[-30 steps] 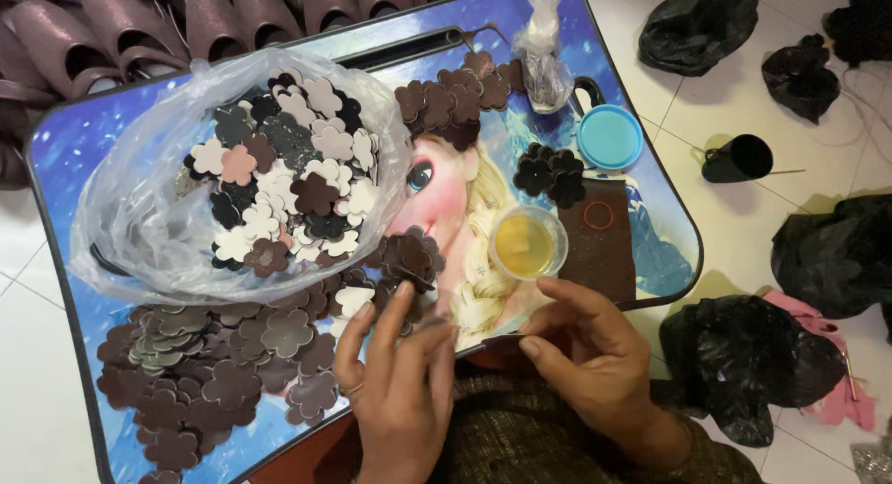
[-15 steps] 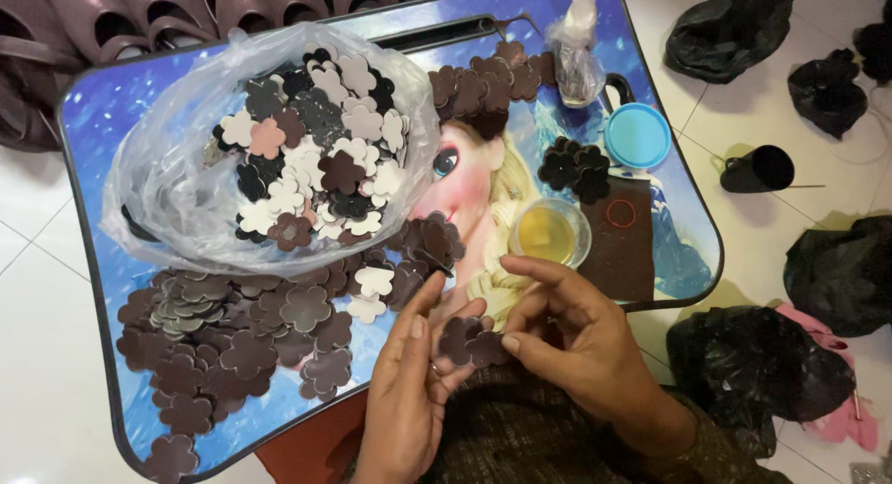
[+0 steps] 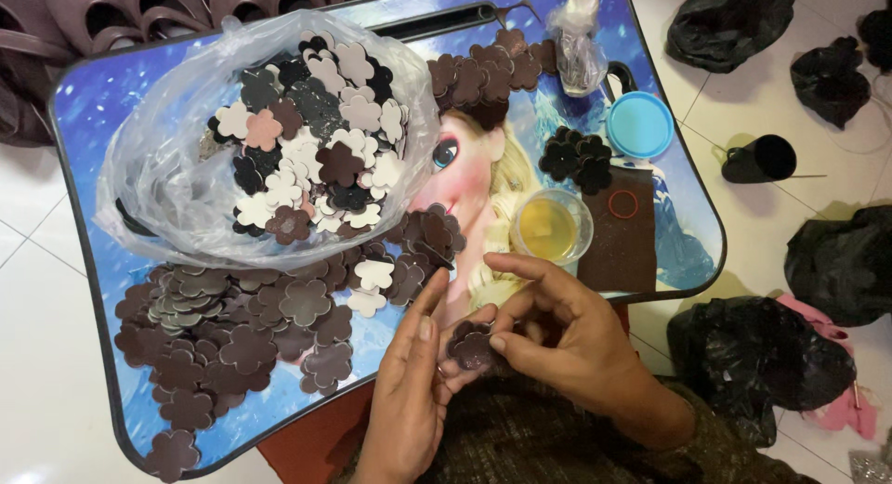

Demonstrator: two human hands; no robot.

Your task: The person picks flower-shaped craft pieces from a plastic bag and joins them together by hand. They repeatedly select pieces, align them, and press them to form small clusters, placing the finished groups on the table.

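- Lower centre of the frame: 1 dark brown flower-shaped cutout [image 3: 472,346] is held between both hands, in front of the near edge of the lap tray [image 3: 84,261].
- Right hand [image 3: 567,340]: thumb and forefinger are pinched on the cutout's right edge; the other fingers are curled loosely above it.
- Left hand [image 3: 409,391]: fingers are held straight and pressed together, tips against the cutout's left side.
- Change noted: 1 second earlier both hands were lower and spread apart over the tray edge; they have since been brought together around the single piece, so 1 cutout appears to have been singled out for handling.
- Brown cutout pile [image 3: 242,335] lies at lower left, the clear bag of mixed cutouts [image 3: 269,140] at upper left.
- Small cup of yellow liquid [image 3: 550,227] is seen just above the right hand, not touched.
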